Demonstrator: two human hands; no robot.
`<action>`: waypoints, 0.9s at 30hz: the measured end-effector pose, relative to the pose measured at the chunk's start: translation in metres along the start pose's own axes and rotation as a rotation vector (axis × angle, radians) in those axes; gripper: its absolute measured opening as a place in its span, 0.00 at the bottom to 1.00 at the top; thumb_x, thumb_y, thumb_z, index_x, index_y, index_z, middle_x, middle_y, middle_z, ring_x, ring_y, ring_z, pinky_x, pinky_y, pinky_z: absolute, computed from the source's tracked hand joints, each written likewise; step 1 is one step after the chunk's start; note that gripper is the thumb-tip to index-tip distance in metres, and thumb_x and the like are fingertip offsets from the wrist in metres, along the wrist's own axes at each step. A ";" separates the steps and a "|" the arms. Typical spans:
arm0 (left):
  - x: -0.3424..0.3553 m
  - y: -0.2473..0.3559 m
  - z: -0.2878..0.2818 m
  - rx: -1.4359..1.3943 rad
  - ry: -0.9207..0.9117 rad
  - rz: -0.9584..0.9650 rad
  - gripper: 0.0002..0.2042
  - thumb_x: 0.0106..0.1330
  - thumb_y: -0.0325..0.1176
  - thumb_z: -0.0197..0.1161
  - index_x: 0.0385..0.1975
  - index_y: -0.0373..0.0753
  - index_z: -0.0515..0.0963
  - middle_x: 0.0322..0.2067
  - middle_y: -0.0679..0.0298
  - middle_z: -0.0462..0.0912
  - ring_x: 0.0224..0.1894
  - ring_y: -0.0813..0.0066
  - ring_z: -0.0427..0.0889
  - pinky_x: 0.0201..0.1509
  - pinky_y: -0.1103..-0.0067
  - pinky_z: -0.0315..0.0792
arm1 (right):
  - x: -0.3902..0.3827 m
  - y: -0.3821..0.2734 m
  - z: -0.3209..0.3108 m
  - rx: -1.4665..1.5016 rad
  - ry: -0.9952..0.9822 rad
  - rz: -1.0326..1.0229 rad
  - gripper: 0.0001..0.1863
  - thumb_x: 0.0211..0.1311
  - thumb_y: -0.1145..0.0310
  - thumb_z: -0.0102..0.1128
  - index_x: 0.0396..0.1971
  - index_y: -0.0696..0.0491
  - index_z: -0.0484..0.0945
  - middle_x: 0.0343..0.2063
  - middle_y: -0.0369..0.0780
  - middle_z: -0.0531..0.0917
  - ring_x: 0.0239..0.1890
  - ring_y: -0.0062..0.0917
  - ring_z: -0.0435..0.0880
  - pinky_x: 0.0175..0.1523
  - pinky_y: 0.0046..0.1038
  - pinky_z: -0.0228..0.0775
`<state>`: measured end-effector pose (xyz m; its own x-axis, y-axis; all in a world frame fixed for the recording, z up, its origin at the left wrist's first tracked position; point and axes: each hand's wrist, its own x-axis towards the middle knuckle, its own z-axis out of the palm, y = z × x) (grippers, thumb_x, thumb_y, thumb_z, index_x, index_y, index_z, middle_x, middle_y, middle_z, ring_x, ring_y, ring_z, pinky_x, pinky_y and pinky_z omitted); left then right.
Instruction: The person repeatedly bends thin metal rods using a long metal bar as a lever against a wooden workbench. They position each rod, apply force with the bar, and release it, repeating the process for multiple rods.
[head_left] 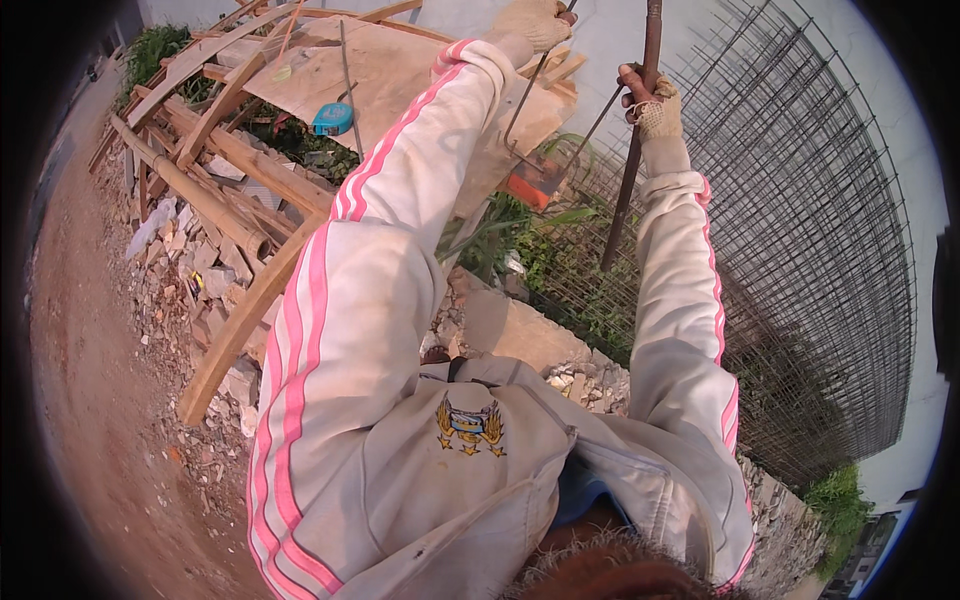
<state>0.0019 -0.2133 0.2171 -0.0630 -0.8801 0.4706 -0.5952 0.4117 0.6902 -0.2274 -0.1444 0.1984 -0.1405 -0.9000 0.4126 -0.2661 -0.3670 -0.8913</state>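
Both arms reach forward in pale sleeves with pink stripes. My left hand [532, 24], in a cream knitted glove, is at the top, closed round a thin dark steel rod [528, 95]. The rod runs down from it and bends near its lower end. My right hand [655, 108], in a similar glove with bare fingertips, is closed round a thick rusty metal bar [628, 195] that slants downward. A second thin rod length [595, 135] meets this hand; whether the fingers hold it too, I cannot tell. Below the rods sits an orange block-like object [533, 185], partly hidden.
A teal tape measure [333, 119] lies on a worn board [390, 75] at left. Wooden beams [240, 320], a bamboo pole [190, 185] and broken rubble [215, 265] lie nearby. Steel mesh sheets [810, 200] lean against the pale wall at right, with weeds [570, 250] below.
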 end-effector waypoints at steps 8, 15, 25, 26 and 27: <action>0.026 -0.025 -0.001 0.025 0.014 0.028 0.20 0.68 0.48 0.64 0.48 0.36 0.82 0.35 0.59 0.84 0.37 0.71 0.83 0.41 0.76 0.75 | 0.035 0.019 0.022 -0.113 0.130 -0.157 0.19 0.58 0.58 0.73 0.35 0.59 0.79 0.22 0.38 0.82 0.17 0.17 0.75 0.20 0.22 0.63; 0.042 -0.038 -0.006 0.040 0.033 0.068 0.20 0.67 0.48 0.64 0.48 0.37 0.83 0.35 0.60 0.83 0.37 0.72 0.83 0.41 0.76 0.75 | 0.033 0.018 0.017 -0.054 0.127 -0.120 0.21 0.57 0.56 0.73 0.37 0.59 0.79 0.22 0.37 0.82 0.17 0.16 0.74 0.21 0.21 0.63; -0.011 -0.093 0.057 -0.725 -0.343 -0.101 0.20 0.67 0.46 0.65 0.50 0.37 0.82 0.37 0.65 0.83 0.40 0.76 0.80 0.46 0.75 0.74 | 0.042 0.002 0.000 0.020 0.100 -0.007 0.19 0.60 0.57 0.73 0.34 0.56 0.76 0.23 0.37 0.80 0.14 0.14 0.69 0.16 0.20 0.59; -0.023 -0.104 0.066 -0.521 -0.405 -0.042 0.18 0.68 0.44 0.65 0.49 0.38 0.82 0.37 0.67 0.84 0.42 0.78 0.79 0.48 0.77 0.73 | 0.042 0.000 -0.004 0.045 0.079 -0.030 0.19 0.61 0.56 0.72 0.33 0.56 0.75 0.22 0.36 0.78 0.13 0.14 0.68 0.16 0.20 0.58; -0.037 -0.107 0.078 -0.590 -0.414 -0.055 0.15 0.68 0.40 0.64 0.48 0.37 0.82 0.37 0.66 0.84 0.42 0.77 0.78 0.48 0.77 0.73 | 0.043 -0.004 -0.007 0.029 0.102 -0.033 0.19 0.62 0.56 0.71 0.34 0.55 0.74 0.21 0.35 0.77 0.13 0.13 0.68 0.16 0.19 0.58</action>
<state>0.0052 -0.2435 0.0828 -0.4134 -0.8724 0.2609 -0.0814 0.3208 0.9437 -0.2390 -0.1801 0.2207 -0.2288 -0.8594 0.4572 -0.2451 -0.4036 -0.8815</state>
